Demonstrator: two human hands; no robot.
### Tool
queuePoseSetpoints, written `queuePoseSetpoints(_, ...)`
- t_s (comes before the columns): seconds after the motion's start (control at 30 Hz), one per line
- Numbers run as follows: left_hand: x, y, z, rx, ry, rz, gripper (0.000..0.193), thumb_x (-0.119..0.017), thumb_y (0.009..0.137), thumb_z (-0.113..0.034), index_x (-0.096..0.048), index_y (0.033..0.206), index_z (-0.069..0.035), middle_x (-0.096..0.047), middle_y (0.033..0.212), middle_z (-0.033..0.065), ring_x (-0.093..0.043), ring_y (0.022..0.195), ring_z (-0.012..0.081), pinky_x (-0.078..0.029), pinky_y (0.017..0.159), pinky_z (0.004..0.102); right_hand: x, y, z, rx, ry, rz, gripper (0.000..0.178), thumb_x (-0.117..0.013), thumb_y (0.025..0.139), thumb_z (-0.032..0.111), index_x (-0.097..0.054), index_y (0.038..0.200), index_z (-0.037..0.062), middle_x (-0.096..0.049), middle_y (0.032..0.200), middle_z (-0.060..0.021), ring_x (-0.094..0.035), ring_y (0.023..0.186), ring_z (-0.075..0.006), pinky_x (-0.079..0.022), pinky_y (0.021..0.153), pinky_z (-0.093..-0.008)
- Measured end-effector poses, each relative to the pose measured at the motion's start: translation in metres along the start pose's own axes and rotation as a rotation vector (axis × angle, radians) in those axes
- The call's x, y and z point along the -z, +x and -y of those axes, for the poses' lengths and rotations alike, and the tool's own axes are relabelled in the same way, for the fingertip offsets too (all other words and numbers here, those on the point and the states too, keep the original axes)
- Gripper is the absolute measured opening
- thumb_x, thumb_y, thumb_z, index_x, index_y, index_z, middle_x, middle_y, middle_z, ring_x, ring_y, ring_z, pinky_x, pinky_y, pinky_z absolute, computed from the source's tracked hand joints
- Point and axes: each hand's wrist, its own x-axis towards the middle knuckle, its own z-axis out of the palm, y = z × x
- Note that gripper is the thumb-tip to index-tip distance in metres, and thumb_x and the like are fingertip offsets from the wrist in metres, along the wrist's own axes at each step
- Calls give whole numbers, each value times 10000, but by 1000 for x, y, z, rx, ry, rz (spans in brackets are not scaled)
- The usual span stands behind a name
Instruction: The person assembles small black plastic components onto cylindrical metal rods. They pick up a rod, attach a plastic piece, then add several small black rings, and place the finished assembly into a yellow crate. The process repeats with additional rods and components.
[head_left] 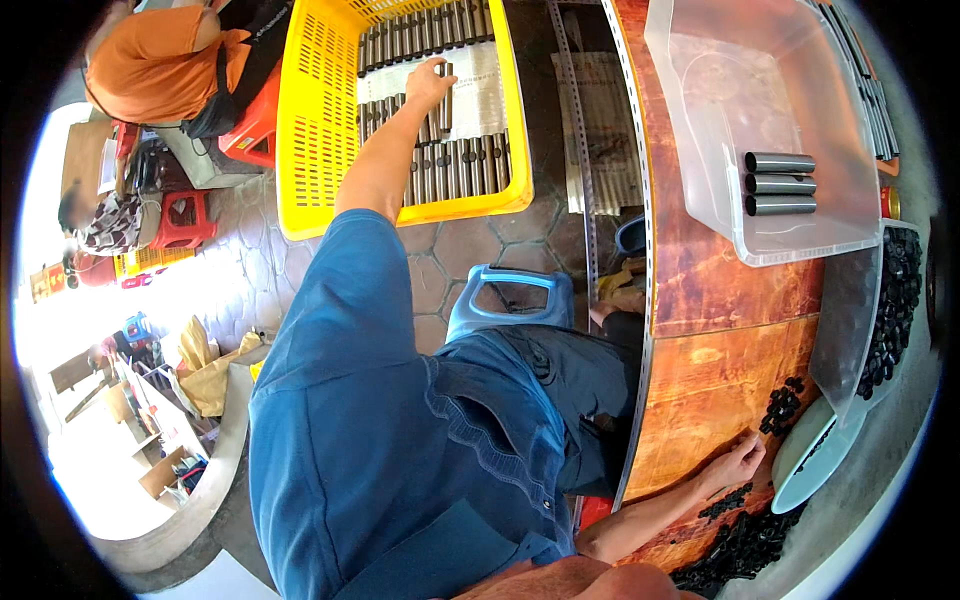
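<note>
Worktop [700, 390]: reddish-brown wood, perforated metal strip [649, 250] along its left edge. Beyond that edge, well apart from it, yellow crate [312, 150]: slotted walls, pale sheet [478, 95] on the bottom, dark metal tubes [475, 168] laid side by side in rows. One row by the crate's far edge, one by its near edge, a shorter one between, toward the left side.

Clear bin [800, 250] on the far part of the worktop; three short tubes [780, 185] inside, parallel, by its near right corner. Pale green tray [800, 470] at the worktop's right edge, some black bits in it.

Left hand [430, 85] over the crate, fingers clamped on a single tube [446, 105], at the right end of the middle row. Right hand [735, 463] near the worktop's right edge, fingers curled, between two small piles of black pieces [782, 403]; larger black heap [735, 550] toward the near right corner.

Obscured: crate's far rim, cut off by the view; container around the black mass [893, 310] past the right edge, hard to make out; right fingertips, turned away, so cannot tell whether they pinch anything. Shapes of single black pieces too small to read.
</note>
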Motion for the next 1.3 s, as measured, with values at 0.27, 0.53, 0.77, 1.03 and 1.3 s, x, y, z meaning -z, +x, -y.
queuePoseSetpoints(0.27,-32,15,5,28,107,-8,624,-794,810,-337,-599,1367,-134,-692,1231,187,-664,1141,353,-521,1004,448,0,6,-27,77,25,17,338,-595,1042,324,-629,884,28,-496,707,-5,-360,616,-114,-324,544,-329)
queuePoseSetpoints(0.53,-32,4,3,-58,506,58,567,-767,823,-428,-652,1315,-170,-587,1352,121,-520,1297,316,-445,1031,541,0,7,-31,86,-16,31,280,-634,1024,260,-630,912,2,-558,778,-12,-430,698,-120,-388,622,-311)
queuePoseSetpoints(0.77,-29,5,20,-46,568,84,552,-736,865,-447,-634,1336,-179,-547,1395,81,-463,1340,291,-387,1057,580,3,7,-31,42,-43,47,258,-651,1008,226,-634,935,-21,-586,812,-28,-471,729,-140,-422,651,-312)
queuePoseSetpoints(1.03,-23,2,22,-31,543,179,561,-690,906,-436,-576,1402,-202,-537,1434,80,-453,1369,290,-369,1086,595,3,6,-32,21,-87,57,268,-628,1023,254,-644,948,-3,-572,802,-37,-459,712,-140,-412,635,-324)
queuePoseSetpoints(1.3,-31,7,41,-136,474,95,599,-676,888,-446,-545,1422,-209,-550,1417,97,-471,1351,323,-407,1062,587,-1,4,-21,70,-66,60,287,-613,1032,280,-627,954,4,-544,796,-28,-429,711,-131,-397,640,-332)
